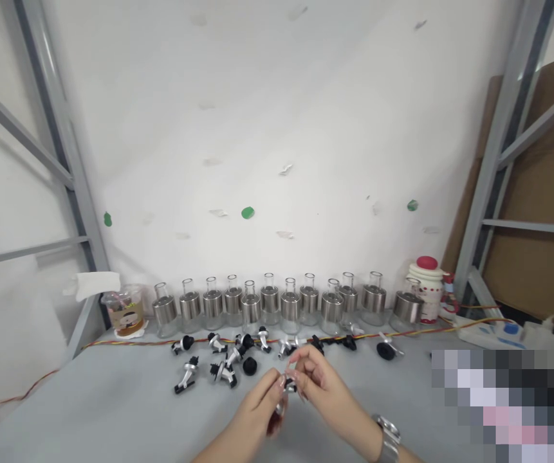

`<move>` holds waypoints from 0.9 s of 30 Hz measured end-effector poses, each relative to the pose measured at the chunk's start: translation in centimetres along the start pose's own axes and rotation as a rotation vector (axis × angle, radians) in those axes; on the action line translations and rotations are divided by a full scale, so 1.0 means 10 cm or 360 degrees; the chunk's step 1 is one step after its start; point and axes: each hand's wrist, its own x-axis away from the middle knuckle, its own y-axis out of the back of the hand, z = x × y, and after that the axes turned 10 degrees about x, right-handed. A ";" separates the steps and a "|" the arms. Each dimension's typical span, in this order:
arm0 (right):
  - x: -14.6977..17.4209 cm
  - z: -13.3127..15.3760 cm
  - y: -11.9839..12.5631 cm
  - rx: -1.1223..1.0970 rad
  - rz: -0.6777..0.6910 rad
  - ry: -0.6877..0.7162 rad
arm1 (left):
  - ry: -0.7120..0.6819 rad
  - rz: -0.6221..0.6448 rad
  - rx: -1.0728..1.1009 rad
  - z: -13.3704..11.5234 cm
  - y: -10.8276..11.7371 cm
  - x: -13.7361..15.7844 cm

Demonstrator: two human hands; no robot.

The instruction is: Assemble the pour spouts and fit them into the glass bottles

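My left hand (262,405) is closed around a bottle pourer (279,409), with metal and a dark end showing below the fingers. At its upper end my right hand (315,379) pinches a small black and silver part (290,386); the fingertips of both hands nearly meet and hide much of it. Beyond the hands lie several loose pourers, silver spouts with black ribbed stoppers, such as one pourer (188,374) at the left and another pourer (223,372) nearer. A round black cap (249,366) rests just left of my hands.
Several glass bottles with metal sleeves (251,310) line the back of the grey table (127,399). A twisted wire (132,343) runs before them. A drink cup (126,314) stands left; a white jar (430,296) and power strip (489,333) are at right.
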 end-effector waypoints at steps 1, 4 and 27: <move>0.01 0.01 0.00 0.0022 -0.0005 0.0036 | 0.0039 0.0012 0.0054 0.01 0.00 -0.01; 0.05 0.00 -0.01 0.0084 -0.0001 0.0112 | 0.0126 0.0043 0.0238 0.05 0.01 -0.02; -0.04 -0.16 -0.01 -0.0214 -0.0276 0.0012 | -0.0049 -0.0429 -0.0015 0.04 0.15 -0.19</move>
